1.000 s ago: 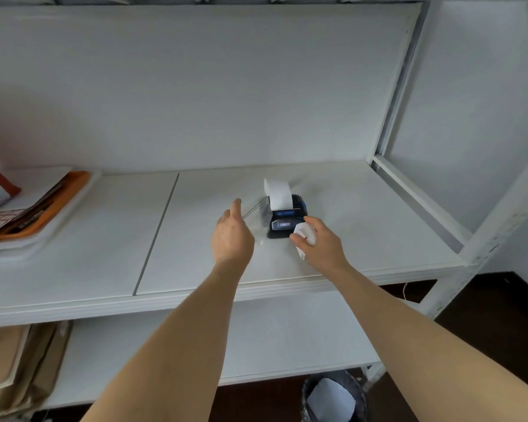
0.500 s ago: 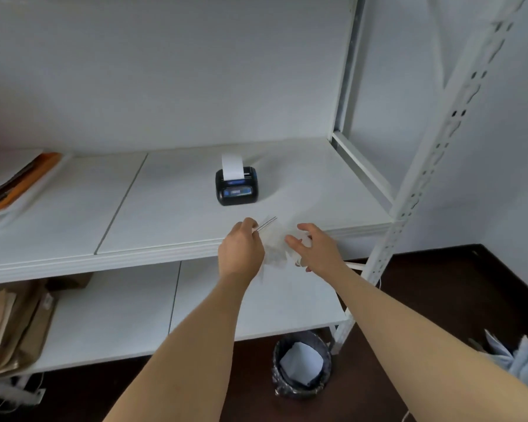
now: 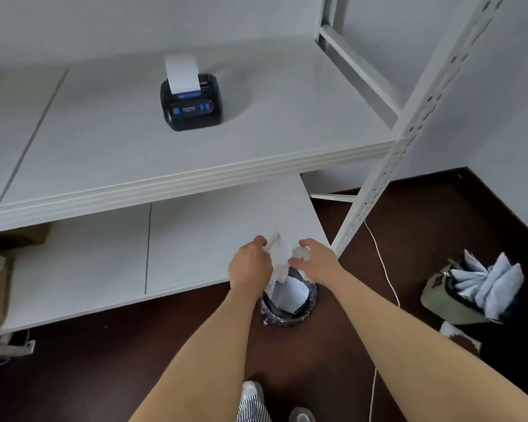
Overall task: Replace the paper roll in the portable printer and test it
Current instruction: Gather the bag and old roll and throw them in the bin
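the printer (image 3: 191, 103) sits on the upper shelf (image 3: 256, 166), fresh paper (image 3: 182, 73) standing out of its slot; judging by that, loading is done and clearing up is in hand. below and in front of the printer, the left hand (image 3: 250, 266) pinches a clear wrapper (image 3: 276, 257), the right hand (image 3: 316, 260) grips a small white piece, both directly above the bin (image 3: 287, 315). next, likely: let go. lower shelf edge close left; floor open right.

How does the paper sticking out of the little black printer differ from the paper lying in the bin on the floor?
The printer strip stands upright from the slot of the printer, up on the shelf; the bin paper lies slanted inside the bin on the floor. The printer strip is narrow and attached; the bin paper is a loose, wider sheet. The hands partly cover the bin paper; the printer strip shows whole. Both are white.
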